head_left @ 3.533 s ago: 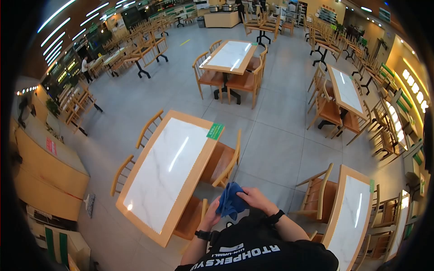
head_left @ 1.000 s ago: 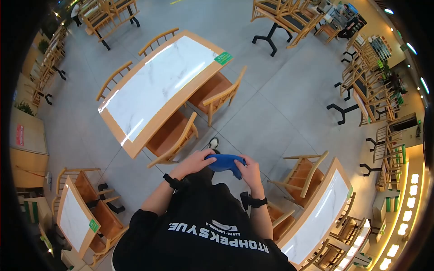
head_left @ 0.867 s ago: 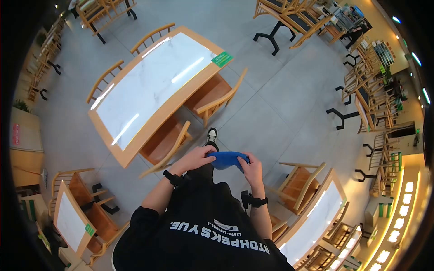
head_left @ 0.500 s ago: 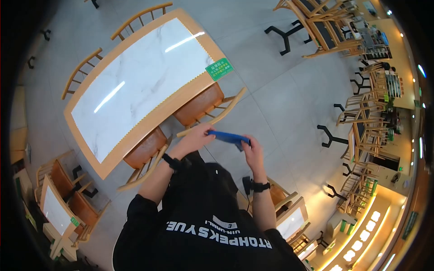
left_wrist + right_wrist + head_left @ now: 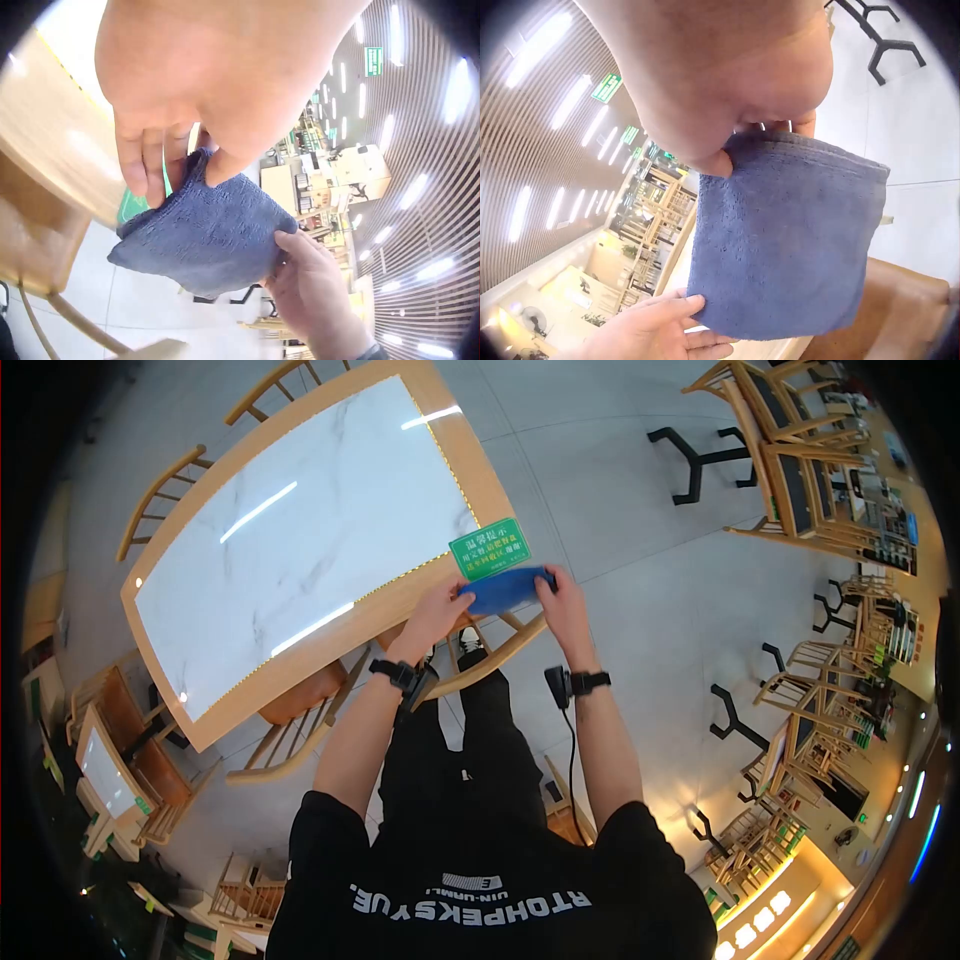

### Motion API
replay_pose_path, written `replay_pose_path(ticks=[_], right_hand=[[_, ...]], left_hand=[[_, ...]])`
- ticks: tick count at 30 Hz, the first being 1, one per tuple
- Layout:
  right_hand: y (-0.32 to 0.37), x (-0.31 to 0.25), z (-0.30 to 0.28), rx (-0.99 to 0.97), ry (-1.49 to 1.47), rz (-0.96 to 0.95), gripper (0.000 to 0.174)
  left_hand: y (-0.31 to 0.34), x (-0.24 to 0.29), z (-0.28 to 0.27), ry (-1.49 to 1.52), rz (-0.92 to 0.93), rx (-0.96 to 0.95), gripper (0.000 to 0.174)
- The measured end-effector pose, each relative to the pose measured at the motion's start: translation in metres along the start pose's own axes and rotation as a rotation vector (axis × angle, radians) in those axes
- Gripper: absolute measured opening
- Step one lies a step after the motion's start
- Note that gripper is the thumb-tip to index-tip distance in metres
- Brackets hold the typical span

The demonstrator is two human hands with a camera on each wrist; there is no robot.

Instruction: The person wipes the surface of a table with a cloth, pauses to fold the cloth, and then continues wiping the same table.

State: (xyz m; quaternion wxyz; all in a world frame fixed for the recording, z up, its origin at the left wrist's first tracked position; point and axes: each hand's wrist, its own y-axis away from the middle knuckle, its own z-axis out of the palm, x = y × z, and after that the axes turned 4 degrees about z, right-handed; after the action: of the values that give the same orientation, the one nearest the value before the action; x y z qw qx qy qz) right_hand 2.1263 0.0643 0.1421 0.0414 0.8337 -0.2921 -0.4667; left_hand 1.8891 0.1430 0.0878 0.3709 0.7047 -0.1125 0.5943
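Observation:
A folded blue cloth [image 5: 503, 591] is stretched between my two hands, over the near right corner of the table [image 5: 300, 540]. My left hand [image 5: 438, 618] pinches one end, thumb on the near face and fingers behind, as the left wrist view shows on the cloth [image 5: 217, 236]. At the other end my right hand [image 5: 566, 612] grips it between thumb and fingers. In the right wrist view the cloth [image 5: 787, 240] hangs as a flat, folded square with layered edges. Just beyond it, a green sign [image 5: 489, 548] with white and yellow writing lies on the table's wooden border.
Chairs are tucked along the table's near side, one chair back [image 5: 500, 660] right below my hands. More chairs [image 5: 165, 500] stand at the far side. To the right, a table with chairs stacked on it [image 5: 790, 450] stands on black legs [image 5: 695, 460].
I have come closer to the table, which now fills more of the upper left. The cloth, bunched earlier, is now spread between both hands and held out further forward.

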Motion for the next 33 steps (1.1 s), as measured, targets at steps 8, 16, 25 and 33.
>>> replay_pose_path(ticks=[8,16,25,33], right_hand=[[-0.102,0.032,0.06,0.126,0.142,-0.275,0.046],[-0.065,0.037,0.079,-0.105,0.609,-0.465,0.074],[-0.07,0.067,0.107,-0.041,0.739,-0.484,0.077],[-0.097,0.043,0.131,-0.038,0.899,-0.439,0.081]], left_hand=[[-0.054,-0.04,-0.034,-0.146,0.037,0.456,0.037],[-0.047,-0.082,-0.194,-0.95,0.18,0.762,0.038],[-0.089,-0.094,-0.256,-1.287,-0.035,0.837,0.055],[-0.081,-0.085,-0.255,-1.245,-0.034,0.807,0.057]])
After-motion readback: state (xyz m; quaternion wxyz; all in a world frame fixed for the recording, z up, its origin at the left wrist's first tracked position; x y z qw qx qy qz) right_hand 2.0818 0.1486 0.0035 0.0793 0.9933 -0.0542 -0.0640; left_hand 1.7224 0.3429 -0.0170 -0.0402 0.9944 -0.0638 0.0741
